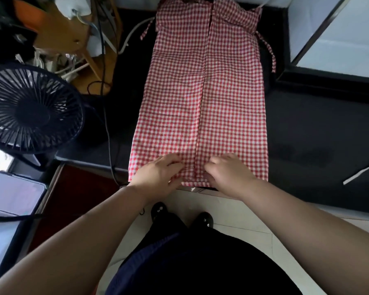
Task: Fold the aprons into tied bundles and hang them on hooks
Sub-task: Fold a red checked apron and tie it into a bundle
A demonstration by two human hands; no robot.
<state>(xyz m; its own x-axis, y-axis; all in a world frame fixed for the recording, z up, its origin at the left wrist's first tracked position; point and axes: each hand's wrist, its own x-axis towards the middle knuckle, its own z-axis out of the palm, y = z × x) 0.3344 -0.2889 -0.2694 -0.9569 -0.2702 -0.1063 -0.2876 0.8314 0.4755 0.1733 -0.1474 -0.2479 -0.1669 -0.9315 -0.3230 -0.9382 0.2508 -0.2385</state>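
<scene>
A red-and-white checked apron [200, 88] lies lengthwise on a dark table [307, 128], its two long sides folded in so that they meet along a centre seam. Its tie straps [268, 52] trail off the far corners. My left hand [158, 175] and my right hand [228, 175] sit side by side on the apron's near hem at the table's front edge. Both hands have their fingers curled into the cloth, pinching the hem on either side of the seam. No hooks are in view.
A dark desk fan [30, 109] stands at the left, with cables and a wooden stool [73, 33] behind it. A glass-fronted case [339, 39] fills the far right. A white strip [362, 171] lies on the table at the right. My shoes [202, 218] stand on pale floor tiles.
</scene>
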